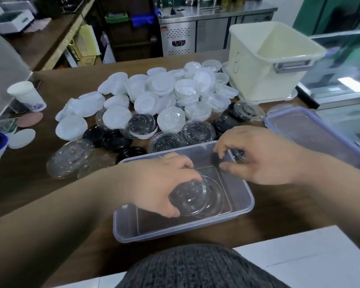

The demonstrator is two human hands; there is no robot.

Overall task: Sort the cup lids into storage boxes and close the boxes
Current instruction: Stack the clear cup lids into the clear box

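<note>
A clear plastic storage box (245, 206) lies open on the brown table in front of me. Inside it, my left hand (160, 183) grips a clear cup lid (195, 196) down on the box floor. My right hand (256, 154) hovers over the box's far right corner and pinches another small clear lid (236, 155) by its edge. Beyond the box spreads a heap of white lids (164, 90), clear lids (195, 132) and black lids (112, 140). The box's flat lid (312, 132) with its purple rim lies to the right.
A tall cream bin (264, 65) marked B stands at the back right, open. A paper cup (27, 96) and round coasters sit at the left, with a blue-and-white tub at the left edge. A glass case borders the right side. A white surface lies near me.
</note>
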